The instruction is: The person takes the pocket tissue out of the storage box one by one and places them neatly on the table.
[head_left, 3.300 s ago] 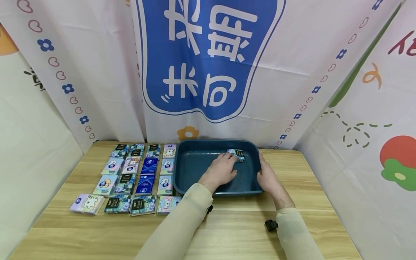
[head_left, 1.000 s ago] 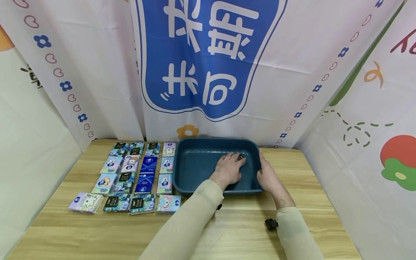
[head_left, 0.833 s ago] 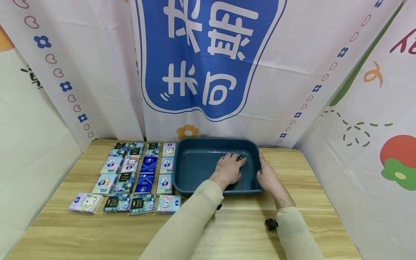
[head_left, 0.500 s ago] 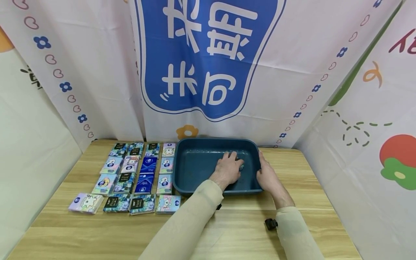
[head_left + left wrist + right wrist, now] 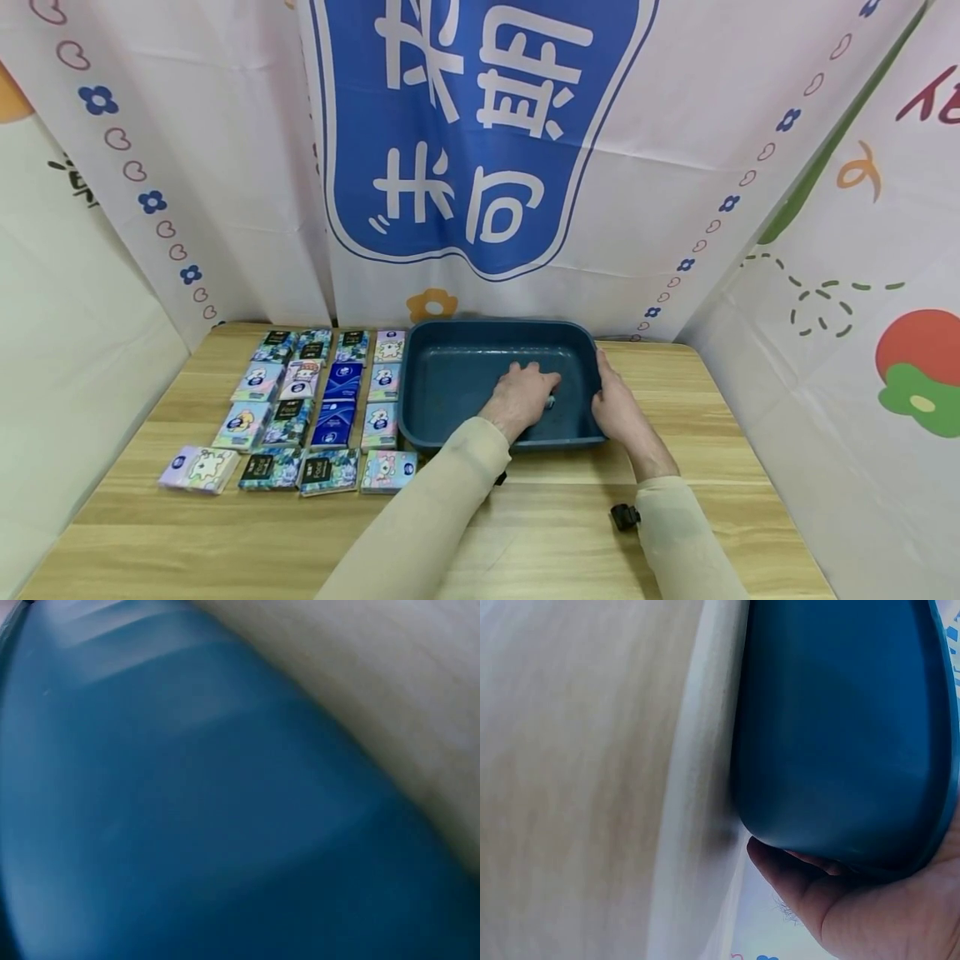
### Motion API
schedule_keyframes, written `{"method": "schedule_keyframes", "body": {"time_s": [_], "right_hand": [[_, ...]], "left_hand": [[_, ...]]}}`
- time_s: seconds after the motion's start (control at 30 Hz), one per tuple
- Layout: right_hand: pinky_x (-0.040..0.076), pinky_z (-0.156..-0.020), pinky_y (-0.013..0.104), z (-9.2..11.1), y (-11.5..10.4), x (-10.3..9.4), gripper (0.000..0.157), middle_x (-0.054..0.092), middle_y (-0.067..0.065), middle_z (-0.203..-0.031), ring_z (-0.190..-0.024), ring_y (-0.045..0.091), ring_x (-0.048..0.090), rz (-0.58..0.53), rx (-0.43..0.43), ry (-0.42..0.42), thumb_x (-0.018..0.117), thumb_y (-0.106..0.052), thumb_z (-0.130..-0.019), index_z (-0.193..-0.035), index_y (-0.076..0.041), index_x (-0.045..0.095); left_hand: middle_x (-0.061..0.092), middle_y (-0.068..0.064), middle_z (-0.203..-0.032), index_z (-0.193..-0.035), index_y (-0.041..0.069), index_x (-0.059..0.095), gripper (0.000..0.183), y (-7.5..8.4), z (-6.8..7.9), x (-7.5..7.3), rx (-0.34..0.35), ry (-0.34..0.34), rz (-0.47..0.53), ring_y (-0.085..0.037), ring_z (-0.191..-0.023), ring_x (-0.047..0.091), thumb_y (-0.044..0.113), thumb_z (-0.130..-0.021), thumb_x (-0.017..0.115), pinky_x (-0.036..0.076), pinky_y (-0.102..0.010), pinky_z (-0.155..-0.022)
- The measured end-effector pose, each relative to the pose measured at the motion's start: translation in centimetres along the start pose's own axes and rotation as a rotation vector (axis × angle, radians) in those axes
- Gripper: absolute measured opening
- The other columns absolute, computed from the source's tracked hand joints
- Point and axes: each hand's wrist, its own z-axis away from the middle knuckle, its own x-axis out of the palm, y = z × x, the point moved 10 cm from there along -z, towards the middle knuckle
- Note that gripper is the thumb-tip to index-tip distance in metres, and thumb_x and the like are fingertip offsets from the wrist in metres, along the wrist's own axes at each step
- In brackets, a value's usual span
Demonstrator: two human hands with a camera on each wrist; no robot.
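Observation:
A dark blue plastic tub stands at the back of the table. My left hand reaches inside, its fingers bent over a small tissue pack of which only a bluish end shows. On the tub's right side, my right hand grips the wall. The right wrist view gives this hand at the end of the tub, one digit lying along the outer wall. In the left wrist view the blue tub wall fills most of the picture, blurred, and the hand is hidden.
Left of the tub, several tissue packs lie in rough rows, among them a dark blue pack, a floral black pack and a pastel pack. A printed cloth hangs right behind the tub. Bare wood table extends in front.
Inside the tub my left hand has shifted right, then bent its fingers and drawn the tissue pack back toward me. More of the pack is now covered. The right hand stays on the tub wall.

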Motion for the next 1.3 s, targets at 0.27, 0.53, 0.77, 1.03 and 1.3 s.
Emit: {"method": "schedule_keyframes", "body": {"time_s": [0.27, 0.53, 0.77, 1.03, 1.3], "right_hand": [[0.016, -0.149, 0.07, -0.1, 0.4, 0.0, 0.083, 0.008, 0.029, -0.196, -0.182, 0.054, 0.015, -0.014, 0.01, -0.006, 0.035, 0.008, -0.114, -0.187, -0.002, -0.001], [0.015, -0.148, 0.071, 0.1, 0.3, 0.1, 0.083, 0.008, 0.03, -0.196, -0.182, 0.055, 0.015, -0.014, 0.005, -0.01, 0.036, 0.009, -0.114, -0.187, -0.001, -0.001], [0.013, -0.149, 0.069, 0.1, 0.2, 0.0, 0.083, 0.008, 0.029, -0.196, -0.182, 0.054, 0.015, 0.001, 0.006, -0.002, 0.036, 0.009, -0.113, -0.187, -0.001, 0.0], [0.014, -0.149, 0.069, 0.1, 0.1, 0.0, 0.083, 0.008, 0.029, -0.196, -0.182, 0.054, 0.015, 0.001, 0.004, 0.001, 0.036, 0.009, -0.113, -0.187, -0.001, 0.0], [0.017, -0.149, 0.069, 0.1, 0.0, -0.1, 0.084, 0.008, 0.029, -0.196, -0.182, 0.054, 0.016, -0.009, 0.024, 0.008, 0.035, 0.008, -0.113, -0.188, -0.003, -0.002]], "left_hand": [[0.078, -0.007, -0.136, -0.134, 0.031, 0.08, 0.028, -0.3, 0.8, 0.0, 0.025, -0.053, 0.033, -0.031, -0.11, 0.067, 0.01, -0.118, 0.071, 0.067, -0.045, -0.091], [0.075, -0.009, -0.152, -0.15, 0.029, 0.078, 0.041, -0.5, 4.4, -3.1, 0.033, -0.063, 0.057, -0.029, -0.12, 0.067, 0.005, -0.12, 0.065, 0.068, -0.046, -0.105], [0.078, -0.008, -0.149, -0.15, 0.029, 0.079, 0.042, -1.0, 6.6, -4.9, 0.082, 0.002, 0.041, -0.03, -0.118, 0.07, 0.005, -0.117, 0.071, 0.069, -0.045, -0.106], [0.082, -0.01, -0.143, -0.146, 0.026, 0.081, 0.035, -1.8, 9.3, -6.5, 0.171, 0.085, 0.029, -0.029, -0.113, 0.075, 0.013, -0.113, 0.08, 0.072, -0.042, -0.103], [0.083, -0.01, -0.142, -0.143, 0.025, 0.081, 0.034, -2.9, 12.3, -8.2, 0.253, 0.105, 0.066, -0.031, -0.118, 0.078, 0.02, -0.11, 0.086, 0.071, -0.045, -0.107]]}}
